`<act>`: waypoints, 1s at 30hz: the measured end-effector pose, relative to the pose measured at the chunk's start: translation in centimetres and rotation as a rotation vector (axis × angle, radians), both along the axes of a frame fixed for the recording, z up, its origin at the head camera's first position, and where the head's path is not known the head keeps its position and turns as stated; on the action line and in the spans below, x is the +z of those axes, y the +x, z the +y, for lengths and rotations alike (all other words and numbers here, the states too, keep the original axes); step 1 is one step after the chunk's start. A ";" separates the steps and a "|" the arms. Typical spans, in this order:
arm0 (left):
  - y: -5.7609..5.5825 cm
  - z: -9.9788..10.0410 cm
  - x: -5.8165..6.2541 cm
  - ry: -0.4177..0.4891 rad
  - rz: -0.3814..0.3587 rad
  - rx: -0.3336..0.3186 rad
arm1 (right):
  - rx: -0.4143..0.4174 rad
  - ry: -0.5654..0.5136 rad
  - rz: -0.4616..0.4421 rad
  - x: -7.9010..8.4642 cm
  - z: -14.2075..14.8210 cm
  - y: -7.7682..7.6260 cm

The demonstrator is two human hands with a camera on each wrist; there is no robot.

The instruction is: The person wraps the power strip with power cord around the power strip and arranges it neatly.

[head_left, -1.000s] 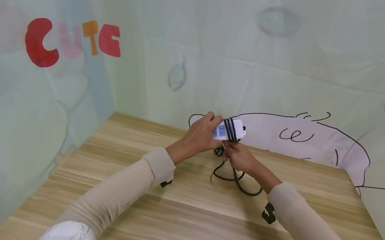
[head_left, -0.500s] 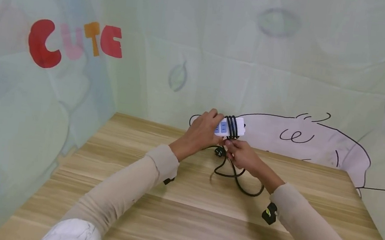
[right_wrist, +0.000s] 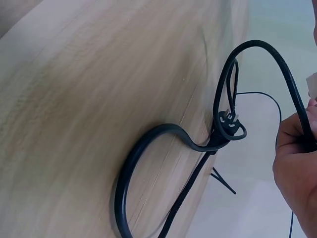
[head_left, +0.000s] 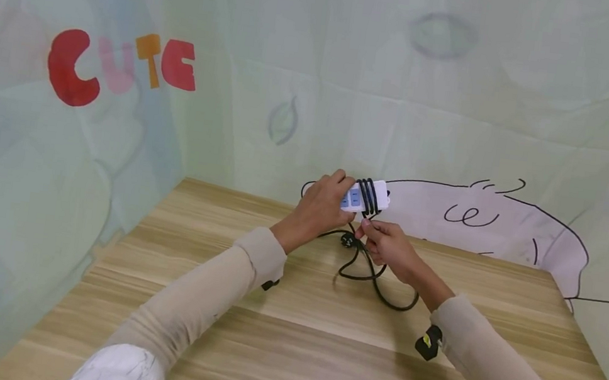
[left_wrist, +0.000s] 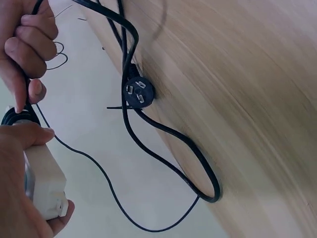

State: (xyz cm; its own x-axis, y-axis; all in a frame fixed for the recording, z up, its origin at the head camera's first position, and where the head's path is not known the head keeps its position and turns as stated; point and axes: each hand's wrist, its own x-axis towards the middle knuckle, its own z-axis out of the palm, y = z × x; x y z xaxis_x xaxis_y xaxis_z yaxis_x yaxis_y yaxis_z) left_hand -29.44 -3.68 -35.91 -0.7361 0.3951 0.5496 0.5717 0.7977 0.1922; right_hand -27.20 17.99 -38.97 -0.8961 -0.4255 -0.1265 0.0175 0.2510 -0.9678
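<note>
My left hand (head_left: pixel 318 204) grips one end of a white power strip (head_left: pixel 382 193) with blue socket faces, held up near the table's back edge. Several turns of black cord (head_left: pixel 367 196) are wound round the strip's middle. Just below it, my right hand (head_left: pixel 393 250) pinches the cord between thumb and fingers. From there the loose cord (right_wrist: pixel 123 191) droops in loops onto the wood. The round black plug (left_wrist: pixel 141 92) lies among these loops, its three metal prongs showing in the left wrist view. In that view the strip's white end (left_wrist: pixel 47 181) sticks out below my left thumb.
The wood-grain table (head_left: pixel 284 358) spreads in front of both arms. Behind it hangs a printed cloth backdrop (head_left: pixel 348 113) with cartoon line drawings, and coloured letters stand on the left side. A small black device (head_left: pixel 428 343) sits under the right cuff.
The power strip and left hand have risen slightly. My right hand has shifted a little right along with the pinched cord, and its fingertips now show below the wound turns.
</note>
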 end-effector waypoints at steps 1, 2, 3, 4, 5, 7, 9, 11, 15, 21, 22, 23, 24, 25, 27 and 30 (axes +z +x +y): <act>0.0 0.1 0.0 0.001 -0.005 0.003 | 0.001 -0.006 0.005 0.0 0.0 0.1; -0.1 0.1 0.0 0.002 -0.005 0.004 | 0.001 -0.010 0.011 0.0 0.0 0.1; -0.1 0.1 0.0 0.002 -0.005 0.004 | 0.001 -0.012 0.016 0.0 0.1 0.1; -0.1 0.2 0.1 0.000 0.000 0.003 | 0.000 -0.015 0.022 0.0 0.1 0.2; -0.1 0.2 0.1 -0.001 0.006 0.002 | 0.000 -0.016 0.031 0.0 0.1 0.2; -0.2 0.2 0.3 -0.005 0.022 0.001 | -0.003 -0.020 0.049 0.0 0.1 0.2; -0.3 0.2 0.3 -0.004 0.032 0.003 | -0.002 -0.021 0.068 0.0 0.2 0.3; -0.5 0.2 0.2 -0.004 0.033 0.015 | 0.009 -0.040 0.071 0.0 0.1 0.4; -0.7 0.0 -0.1 -0.002 0.025 0.033 | 0.037 -0.080 0.052 -0.1 0.1 0.7; -1.0 -0.3 -0.4 -0.019 0.015 0.065 | 0.055 -0.049 0.092 -0.5 -0.1 1.1; -1.1 -0.3 -0.4 -0.023 0.018 0.069 | 0.059 -0.031 0.110 -0.5 -0.1 1.2; -1.2 -0.4 -0.4 -0.026 0.017 0.072 | 0.062 -0.010 0.128 -0.5 -0.1 1.2; -1.3 -0.5 -0.4 -0.031 0.020 0.074 | 0.063 0.011 0.147 -0.6 -0.1 1.2; -1.4 -0.6 -0.5 -0.036 0.023 0.077 | 0.066 0.031 0.165 -0.6 -0.1 1.3; -1.5 -0.8 -0.6 -0.040 0.026 0.084 | 0.075 0.077 0.205 -0.6 -0.1 1.3; -1.6 -1.1 -0.7 -0.042 0.030 0.089 | 0.090 0.141 0.257 -0.6 -0.1 1.4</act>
